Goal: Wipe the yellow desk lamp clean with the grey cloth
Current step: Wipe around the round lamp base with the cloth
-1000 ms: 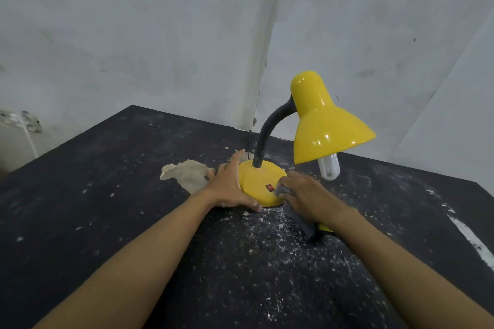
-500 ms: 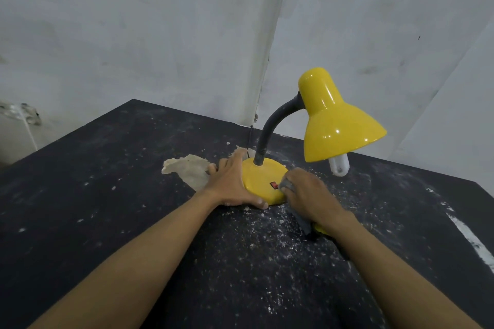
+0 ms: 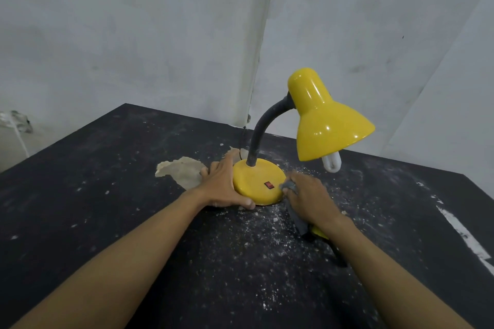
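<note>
The yellow desk lamp (image 3: 324, 125) stands on a black table, with a dark bendy neck, a glossy shade tilted to the right and a white bulb showing under it. Its round yellow base (image 3: 258, 181) carries a small red switch. My left hand (image 3: 223, 187) grips the left edge of the base, thumb along the front rim. My right hand (image 3: 307, 196) holds the grey cloth (image 3: 290, 186) against the right edge of the base; most of the cloth is hidden under the hand, and a dark end trails back by my wrist.
The black table (image 3: 107, 208) is strewn with white crumbs and dust, thickest in front of the lamp. A beige rag-like patch (image 3: 180, 171) lies left of my left hand. White walls meet in a corner behind. A white streak marks the table's right side.
My right hand with the cloth has slid along the base from near the red switch towards its right edge. My left hand has kept its grip on the base.
</note>
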